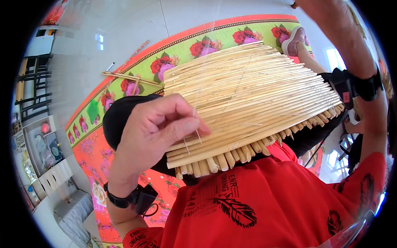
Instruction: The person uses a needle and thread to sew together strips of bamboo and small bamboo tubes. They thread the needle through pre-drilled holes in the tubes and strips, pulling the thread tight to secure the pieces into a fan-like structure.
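A mat of pale, dry plant stalks (244, 91) laid side by side rests across my lap, its cut ends layered along the near edge. Over the mat's near left corner, my left hand (161, 128) is closed, thumb and forefinger pinching a thin white thread (186, 145). Short lengths of it show below the fingertips, and a faint line rises from them toward the top edge. A darker line of stitching crosses the stalks. My right hand (326, 18) is raised at the upper right, away from the mat; its fingers are cut off by the frame.
A flowered floor mat (124, 182) lies beneath me. Left of the stalk mat are loose stalks (132, 77) and a marker pen (110, 66). Shelves with odds and ends (45, 144) line the far left. Another person's shoe (294, 41) is at the upper right.
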{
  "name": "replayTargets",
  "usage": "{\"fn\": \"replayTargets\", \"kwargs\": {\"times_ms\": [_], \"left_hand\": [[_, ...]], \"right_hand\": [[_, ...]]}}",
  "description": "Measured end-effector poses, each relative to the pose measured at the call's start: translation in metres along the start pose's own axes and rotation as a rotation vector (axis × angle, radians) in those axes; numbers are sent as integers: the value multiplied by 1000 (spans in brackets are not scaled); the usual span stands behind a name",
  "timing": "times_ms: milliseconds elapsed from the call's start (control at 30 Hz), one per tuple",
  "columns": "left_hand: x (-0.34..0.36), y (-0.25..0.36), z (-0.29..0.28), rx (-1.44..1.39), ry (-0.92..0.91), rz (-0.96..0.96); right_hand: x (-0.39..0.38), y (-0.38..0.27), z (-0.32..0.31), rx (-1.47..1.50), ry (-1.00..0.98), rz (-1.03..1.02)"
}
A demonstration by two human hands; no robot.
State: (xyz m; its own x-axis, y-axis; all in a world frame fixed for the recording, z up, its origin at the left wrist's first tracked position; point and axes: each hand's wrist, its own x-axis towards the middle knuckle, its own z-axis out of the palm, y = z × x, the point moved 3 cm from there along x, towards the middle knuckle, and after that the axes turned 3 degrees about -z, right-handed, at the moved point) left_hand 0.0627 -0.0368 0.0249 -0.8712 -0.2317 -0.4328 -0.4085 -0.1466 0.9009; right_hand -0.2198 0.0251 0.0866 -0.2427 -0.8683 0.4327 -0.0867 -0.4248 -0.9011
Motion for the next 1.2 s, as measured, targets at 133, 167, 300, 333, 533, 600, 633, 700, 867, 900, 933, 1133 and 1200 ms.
{"fn": "replayTargets", "kwargs": {"times_ms": [133,167,300,333,533,600,633,700,867,900,933,1133,1200], "left_hand": [[9,3,0,-138,97,-32],[5,5,0,-162,148,-43],[-1,1,-1,-310,133,39],[-2,0,2,-314,138,57],[0,2,6,-332,170,223],[0,1,7,-351,179,265],[2,1,8,-356,178,277],[5,1,8,-352,175,278],[3,-4,3,-335,197,286],[2,-3,2,-347,189,303],[3,-2,1,-358,181,319],[2,-2,5,-413,159,376],[2,-3,5,-413,174,392]], "right_hand": [[-50,18,40,32,-370,544],[-63,22,53,-33,-556,321],[-93,3,77,-180,-935,251],[-96,0,78,-199,-976,276],[-104,5,79,-249,-926,213],[-107,4,81,-269,-945,173],[-108,3,82,-279,-950,149],[-110,3,86,-303,-944,82],[-111,-1,91,-396,-938,-80],[-112,-1,91,-380,-923,-61],[-111,-1,90,-363,-909,-44],[-113,-7,84,-284,-885,116],[-112,-9,85,-296,-906,114]]}}
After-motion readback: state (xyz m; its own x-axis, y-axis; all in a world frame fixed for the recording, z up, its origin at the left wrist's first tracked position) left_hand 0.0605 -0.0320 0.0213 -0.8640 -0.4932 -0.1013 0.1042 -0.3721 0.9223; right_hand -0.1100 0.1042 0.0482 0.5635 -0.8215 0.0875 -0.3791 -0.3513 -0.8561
